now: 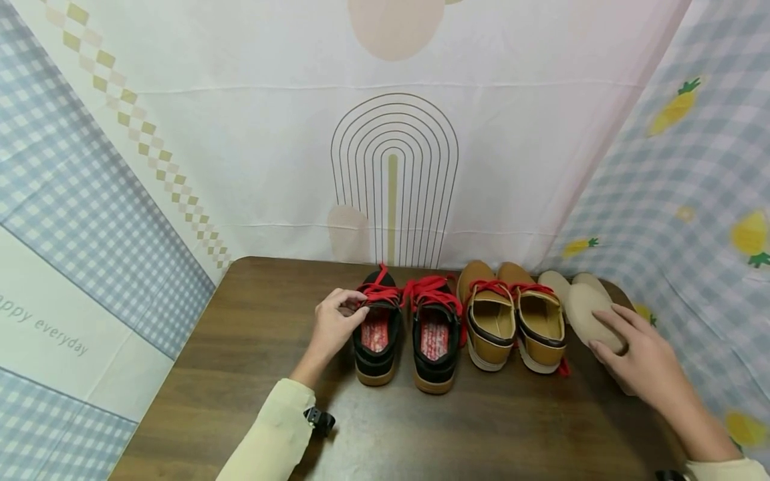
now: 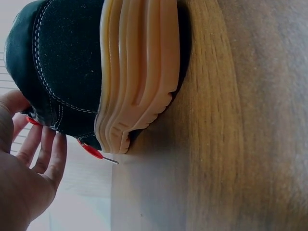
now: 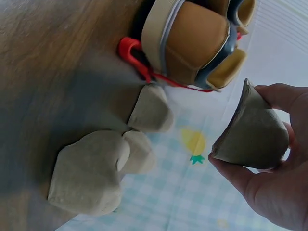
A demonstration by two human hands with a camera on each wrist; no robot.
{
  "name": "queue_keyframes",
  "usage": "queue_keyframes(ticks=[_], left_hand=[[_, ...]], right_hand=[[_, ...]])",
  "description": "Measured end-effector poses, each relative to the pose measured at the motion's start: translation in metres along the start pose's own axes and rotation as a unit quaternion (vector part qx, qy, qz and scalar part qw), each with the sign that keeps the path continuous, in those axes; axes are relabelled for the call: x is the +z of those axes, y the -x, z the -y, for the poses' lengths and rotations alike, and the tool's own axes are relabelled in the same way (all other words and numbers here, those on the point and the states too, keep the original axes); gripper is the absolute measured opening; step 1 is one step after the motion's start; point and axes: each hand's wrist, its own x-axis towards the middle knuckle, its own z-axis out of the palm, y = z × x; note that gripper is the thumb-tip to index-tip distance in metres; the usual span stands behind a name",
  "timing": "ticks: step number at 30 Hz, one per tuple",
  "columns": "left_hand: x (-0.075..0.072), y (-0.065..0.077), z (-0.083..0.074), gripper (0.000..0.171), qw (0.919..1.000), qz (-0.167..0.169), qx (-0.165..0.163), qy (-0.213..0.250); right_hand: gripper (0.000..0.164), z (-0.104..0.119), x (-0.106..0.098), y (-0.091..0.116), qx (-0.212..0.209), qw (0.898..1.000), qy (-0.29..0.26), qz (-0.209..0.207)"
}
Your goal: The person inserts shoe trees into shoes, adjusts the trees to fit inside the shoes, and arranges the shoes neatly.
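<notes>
In the head view my left hand (image 1: 338, 317) is at the opening of the left black shoe (image 1: 375, 367), thumb and fingers around its collar edge by the red laces (image 1: 380, 294). The left wrist view shows the same shoe's dark side and tan sole (image 2: 139, 62) resting on the wood. My right hand (image 1: 646, 357) grips a beige moulded shoe insert (image 1: 592, 317), raised off the table between thumb and fingers. In the right wrist view, more beige inserts (image 3: 86, 173) lie below it on the tabletop.
The other black shoe (image 1: 434, 371) stands beside the first. A pair of tan shoes (image 1: 490, 351) with red laces stands to its right, near the inserts. The brown table (image 1: 259, 401) meets a white printed cloth (image 1: 271, 174) behind; checked cloth (image 1: 710, 267) hangs at the right.
</notes>
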Motion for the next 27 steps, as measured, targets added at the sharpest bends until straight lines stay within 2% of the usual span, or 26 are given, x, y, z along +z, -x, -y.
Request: queue_keyframes(ticks=[4,10,27], left_hand=[[0.000,0.000,-0.001,0.015,1.0000,0.001,0.004,0.006],[0.000,0.000,-0.002,0.015,0.9999,0.001,0.000,0.013],[0.001,0.000,-0.001,0.017,0.9999,-0.003,0.001,0.014]], right_hand=[[0.054,0.009,-0.003,-0.003,-0.013,1.000,0.004,0.006],[0.054,0.020,-0.005,-0.008,-0.010,1.000,-0.007,0.021],[0.060,0.046,0.008,-0.027,-0.079,0.997,-0.017,0.003]])
